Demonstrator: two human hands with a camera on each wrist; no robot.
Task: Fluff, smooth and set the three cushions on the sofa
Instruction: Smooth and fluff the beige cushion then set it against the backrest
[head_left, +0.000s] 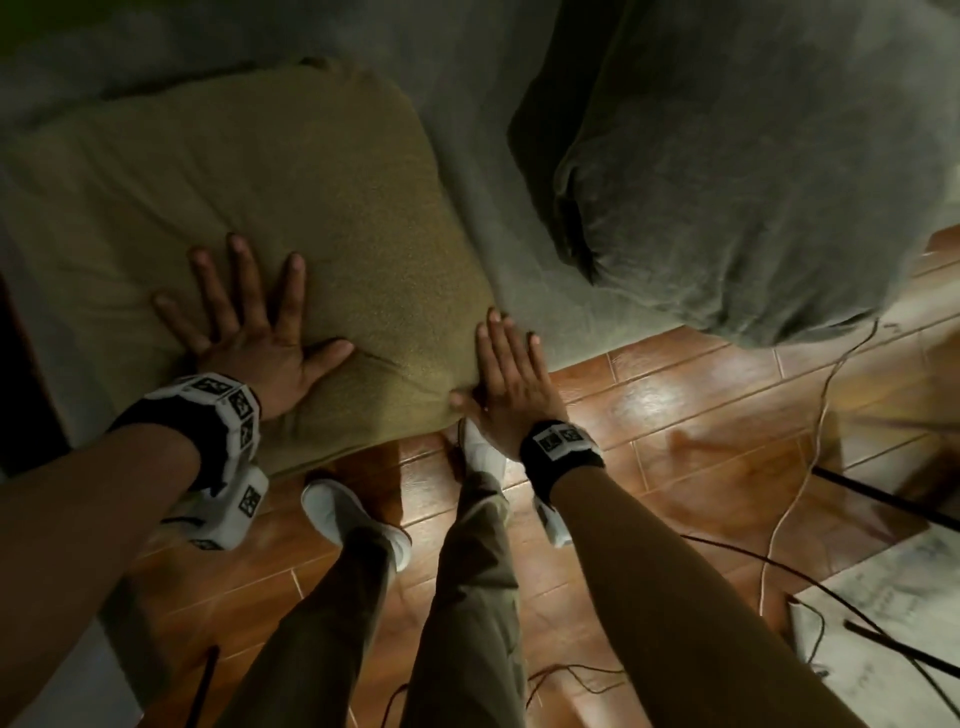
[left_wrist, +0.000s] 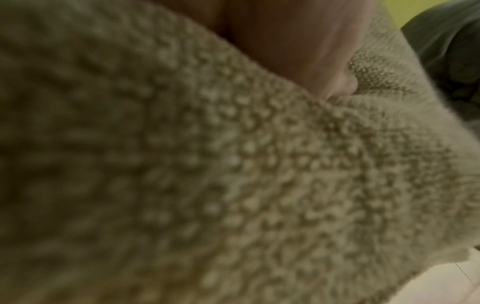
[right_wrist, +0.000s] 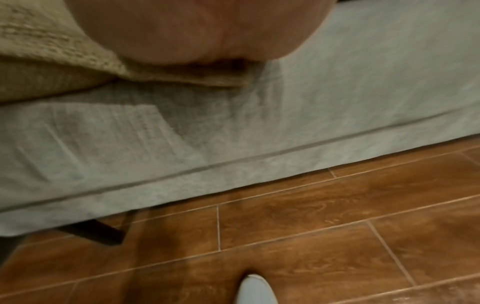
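Pressing tan cushion (head_left: 249, 197): both grips flat, released; grey cushion (head_left: 727, 171) beside.

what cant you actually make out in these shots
- Third cushion: only the tan cushion and a grey cushion show in the head view; the grey one is cut by the top and right edges.
- Left hand palm: the left wrist view is blurred fabric pressed close to the lens.
- Right hand fingertips: hidden in the right wrist view behind the heel of the hand.
- Sofa back and arms: out of frame.
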